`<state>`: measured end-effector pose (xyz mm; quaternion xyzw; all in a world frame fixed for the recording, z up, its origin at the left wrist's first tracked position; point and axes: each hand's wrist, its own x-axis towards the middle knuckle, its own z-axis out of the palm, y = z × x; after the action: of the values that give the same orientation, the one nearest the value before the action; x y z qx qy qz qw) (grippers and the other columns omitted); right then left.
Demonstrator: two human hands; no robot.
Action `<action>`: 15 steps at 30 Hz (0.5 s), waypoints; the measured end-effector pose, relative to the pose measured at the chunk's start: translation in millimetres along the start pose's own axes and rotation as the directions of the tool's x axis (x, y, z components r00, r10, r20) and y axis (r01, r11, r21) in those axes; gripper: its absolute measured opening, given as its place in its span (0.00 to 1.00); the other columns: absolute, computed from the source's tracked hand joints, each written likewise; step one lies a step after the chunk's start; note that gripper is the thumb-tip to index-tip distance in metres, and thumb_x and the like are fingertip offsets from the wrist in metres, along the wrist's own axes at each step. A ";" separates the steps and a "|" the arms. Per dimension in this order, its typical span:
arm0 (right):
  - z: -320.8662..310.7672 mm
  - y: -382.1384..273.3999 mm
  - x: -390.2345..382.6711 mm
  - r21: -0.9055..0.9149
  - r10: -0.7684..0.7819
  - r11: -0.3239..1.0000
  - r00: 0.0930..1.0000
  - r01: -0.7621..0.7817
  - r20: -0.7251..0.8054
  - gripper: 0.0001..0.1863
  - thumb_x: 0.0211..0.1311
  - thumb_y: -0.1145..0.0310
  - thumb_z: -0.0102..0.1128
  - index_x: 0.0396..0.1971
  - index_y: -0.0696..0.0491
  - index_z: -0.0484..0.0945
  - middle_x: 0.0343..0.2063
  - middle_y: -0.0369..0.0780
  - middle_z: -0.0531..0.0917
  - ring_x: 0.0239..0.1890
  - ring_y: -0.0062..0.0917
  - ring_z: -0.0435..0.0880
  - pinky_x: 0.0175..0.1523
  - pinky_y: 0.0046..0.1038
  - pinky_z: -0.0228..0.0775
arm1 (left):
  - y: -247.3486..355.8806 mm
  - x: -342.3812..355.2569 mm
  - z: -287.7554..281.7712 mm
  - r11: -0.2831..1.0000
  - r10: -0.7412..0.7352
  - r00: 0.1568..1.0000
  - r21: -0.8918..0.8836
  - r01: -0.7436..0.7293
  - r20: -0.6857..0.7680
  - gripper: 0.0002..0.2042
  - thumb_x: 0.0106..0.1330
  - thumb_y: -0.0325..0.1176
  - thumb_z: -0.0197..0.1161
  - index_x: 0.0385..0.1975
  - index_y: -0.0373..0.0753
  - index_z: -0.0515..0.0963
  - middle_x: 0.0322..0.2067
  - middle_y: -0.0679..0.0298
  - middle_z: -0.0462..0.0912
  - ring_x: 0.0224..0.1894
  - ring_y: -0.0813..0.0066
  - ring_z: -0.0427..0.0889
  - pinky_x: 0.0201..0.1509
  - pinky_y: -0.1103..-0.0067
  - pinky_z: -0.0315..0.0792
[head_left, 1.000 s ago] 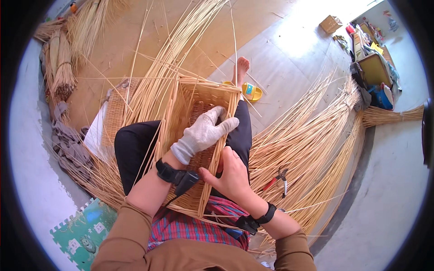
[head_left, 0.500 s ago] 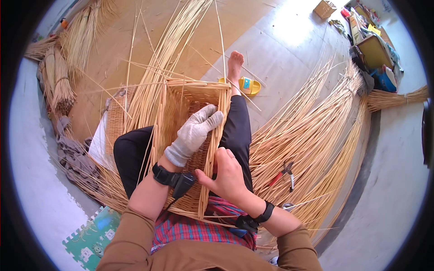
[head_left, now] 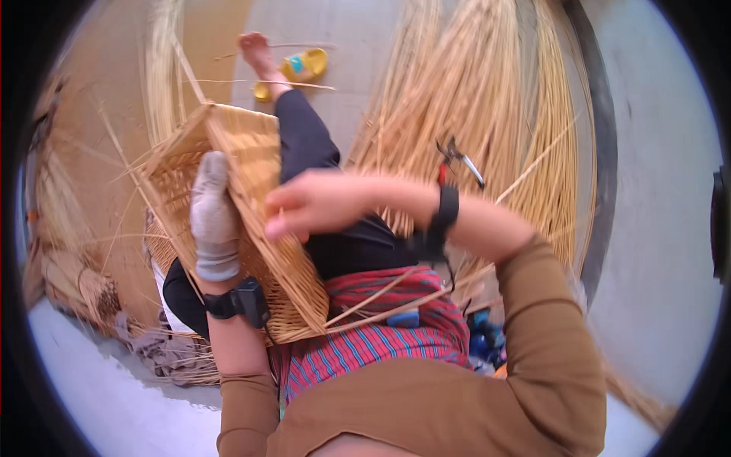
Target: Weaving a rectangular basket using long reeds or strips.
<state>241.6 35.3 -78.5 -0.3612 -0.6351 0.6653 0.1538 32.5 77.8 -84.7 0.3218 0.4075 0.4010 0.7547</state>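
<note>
A rectangular wicker basket [head_left: 293,278] rests tilted across my lap, its mouth facing up and to the left. My left hand [head_left: 215,209], in a pale knit glove, reaches into it and grips the right-hand wall near the rim. My bare right hand [head_left: 301,207] is blurred by motion just outside that same rim, fingers curled in toward the thumb. Whatever lies between those fingertips is too smeared to make out. Loose cane ends [head_left: 381,308] stick out from the basket's near corner over my checked cloth.
Long wicker rods [head_left: 464,99] spread over the floor on the right, with red-handled pruning shears [head_left: 459,161] on top. A yellow slipper [head_left: 306,65] lies by my bare foot [head_left: 256,52]. More bundles [head_left: 76,286] and grey cloth [head_left: 171,354] are at the left.
The view has swung to the right. The basket has turned and tilted, its far end leaning left. My right hand has moved up along the rim, its forearm now lying across my lap.
</note>
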 end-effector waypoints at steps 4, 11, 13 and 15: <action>-108.1 114.8 -47.5 0.031 -0.047 0.997 0.839 0.076 -0.542 0.21 0.76 0.51 0.62 0.50 0.56 0.82 0.35 0.37 0.88 0.37 0.22 0.87 0.45 0.28 0.78 | -4.9 10.0 8.9 0.997 -0.006 1.000 0.076 0.005 0.021 0.22 0.81 0.46 0.55 0.59 0.33 0.78 0.50 0.57 0.87 0.48 0.67 0.87 0.56 0.70 0.82; 52.0 276.2 -144.7 0.179 0.669 0.696 0.718 -0.695 0.190 0.21 0.76 0.50 0.58 0.51 0.53 0.86 0.33 0.40 0.91 0.36 0.24 0.91 0.42 0.30 0.83 | -2.4 -4.9 -8.5 0.984 -0.002 0.998 0.175 0.012 -0.056 0.27 0.83 0.50 0.50 0.65 0.31 0.73 0.58 0.55 0.83 0.56 0.66 0.83 0.64 0.71 0.76; 156.7 327.5 -171.1 0.150 0.521 0.774 0.753 -0.615 0.402 0.18 0.73 0.54 0.58 0.34 0.52 0.88 0.33 0.38 0.89 0.31 0.23 0.84 0.35 0.33 0.77 | 1.0 -9.3 -7.6 0.979 0.013 0.995 0.204 0.007 -0.098 0.27 0.83 0.50 0.50 0.66 0.31 0.73 0.59 0.55 0.83 0.57 0.66 0.82 0.65 0.70 0.76; 265.8 399.1 -242.9 0.257 0.663 0.529 0.583 -0.809 0.470 0.15 0.72 0.55 0.58 0.34 0.48 0.87 0.30 0.36 0.87 0.32 0.20 0.83 0.36 0.32 0.76 | -19.8 10.4 7.6 0.984 -0.019 0.998 0.174 0.031 -0.067 0.27 0.83 0.50 0.50 0.66 0.31 0.73 0.59 0.55 0.82 0.58 0.65 0.82 0.65 0.70 0.75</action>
<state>331.4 -379.2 -408.7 -0.4411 -0.2635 0.8407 -0.1711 49.5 76.3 -101.0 0.3685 0.4696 0.3645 0.7147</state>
